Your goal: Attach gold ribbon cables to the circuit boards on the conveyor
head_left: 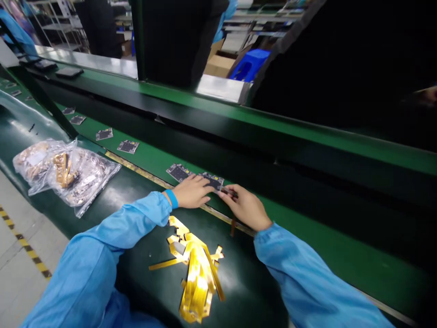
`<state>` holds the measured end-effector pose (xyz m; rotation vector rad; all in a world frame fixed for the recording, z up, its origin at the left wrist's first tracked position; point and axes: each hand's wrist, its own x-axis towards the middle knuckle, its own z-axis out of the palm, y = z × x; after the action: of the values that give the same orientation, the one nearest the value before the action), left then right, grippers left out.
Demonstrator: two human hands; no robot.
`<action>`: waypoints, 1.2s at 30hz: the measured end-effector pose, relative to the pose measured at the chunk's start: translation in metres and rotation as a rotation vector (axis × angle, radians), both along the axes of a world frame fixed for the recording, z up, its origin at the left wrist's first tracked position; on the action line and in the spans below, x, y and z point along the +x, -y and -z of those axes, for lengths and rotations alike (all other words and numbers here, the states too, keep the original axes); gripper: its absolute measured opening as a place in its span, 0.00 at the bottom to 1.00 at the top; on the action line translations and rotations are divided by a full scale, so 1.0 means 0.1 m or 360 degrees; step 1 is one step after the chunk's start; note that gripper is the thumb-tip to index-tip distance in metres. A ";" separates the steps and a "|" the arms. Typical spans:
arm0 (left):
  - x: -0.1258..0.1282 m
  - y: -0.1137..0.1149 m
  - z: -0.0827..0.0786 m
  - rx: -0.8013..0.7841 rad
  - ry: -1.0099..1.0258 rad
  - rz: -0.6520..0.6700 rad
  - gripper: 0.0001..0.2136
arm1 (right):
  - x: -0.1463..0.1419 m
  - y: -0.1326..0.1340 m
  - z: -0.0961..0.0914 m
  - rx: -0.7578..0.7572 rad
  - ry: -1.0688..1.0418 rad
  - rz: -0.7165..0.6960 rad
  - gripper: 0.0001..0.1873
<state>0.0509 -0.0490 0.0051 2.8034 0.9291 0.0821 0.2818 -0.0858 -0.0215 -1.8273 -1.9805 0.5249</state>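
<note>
My left hand (191,191) lies with its fingers flat on a small dark circuit board (213,180) at the near edge of the green conveyor belt (307,255). My right hand (245,207) is curled in a pinch at the board's right end, gripping a thin dark tool-like thing (229,193) that I cannot make out clearly. A second board (178,172) lies just left of the first. A heap of yellow flex strips (196,269) rests on the dark bench between my blue sleeves.
More circuit boards (128,146) trail away along the belt to the far left. Clear bags of parts (68,171) sit on the bench at left. A raised green rail (273,123) runs behind the belt. Cardboard boxes and a blue stool (251,64) stand beyond.
</note>
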 end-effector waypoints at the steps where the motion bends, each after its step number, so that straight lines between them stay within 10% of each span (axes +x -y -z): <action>1: -0.11 -0.01 -0.02 -0.0033 0.0034 -0.0036 0.20 | -0.08 0.09 -0.03 -0.0017 -0.0054 -0.0076 0.19; 11: -0.97 0.21 -0.03 -0.0252 0.0146 -0.0212 0.12 | -0.77 0.77 -0.32 -0.0563 -0.0028 -0.0829 0.08; 21: -0.81 0.07 -0.06 -0.0274 0.0175 -0.0354 0.10 | -0.73 0.77 -0.33 -0.0691 -0.0457 -0.0854 0.21; 36: 0.10 -0.39 -0.11 -0.0267 -0.0307 -0.0456 0.17 | -0.32 0.38 -0.25 -0.0517 -0.1079 0.0145 0.37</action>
<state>0.0607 -0.0102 0.0164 2.5407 1.3121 -0.2201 0.2502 -0.1242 0.0034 -1.5943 -1.4004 1.2956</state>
